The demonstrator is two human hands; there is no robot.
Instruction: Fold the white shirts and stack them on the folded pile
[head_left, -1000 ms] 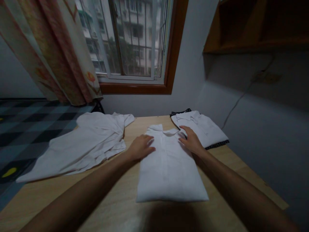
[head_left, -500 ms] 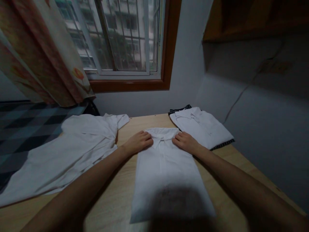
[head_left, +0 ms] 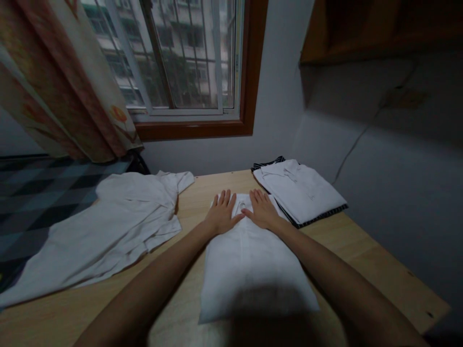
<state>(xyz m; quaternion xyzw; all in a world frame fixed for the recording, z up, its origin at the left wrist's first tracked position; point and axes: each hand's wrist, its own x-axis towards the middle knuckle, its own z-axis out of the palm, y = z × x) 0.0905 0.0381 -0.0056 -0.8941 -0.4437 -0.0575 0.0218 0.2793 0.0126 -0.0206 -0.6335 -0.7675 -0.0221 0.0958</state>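
A white folded shirt (head_left: pixel 246 274) lies in the middle of the worktop (head_left: pixel 177 301), its collar end toward the far edge and its lower end toward the person, partly under a dark shadow. The left hand (head_left: pixel 221 215) and the right hand (head_left: pixel 264 212) rest flat on its collar end, fingers spread wide and grasping nothing, the thumbs meeting near the middle. At the far right corner of the worktop sits a folded white garment (head_left: pixel 304 190) on top of a dark striped cloth (head_left: pixel 321 217); this pile is just beside the right hand, though it is hard to tell whether it touches the shirt. A loose, rumpled white garment (head_left: pixel 119 221) stretches along the left edge, covering much of it, with a checkered bed (head_left: pixel 32 212) beyond. Past the far edge are the wall (head_left: pixel 202 152) and a wood-framed window (head_left: pixel 188 72), with a floral curtain (head_left: pixel 72 91) hanging to the left. A wooden shelf (head_left: pixel 361 50) overhangs the right side, and a thin cable (head_left: pixel 352 149) runs down the wall below it, toward the pile. Both forearms cross the near part of the worktop and hide some of it.
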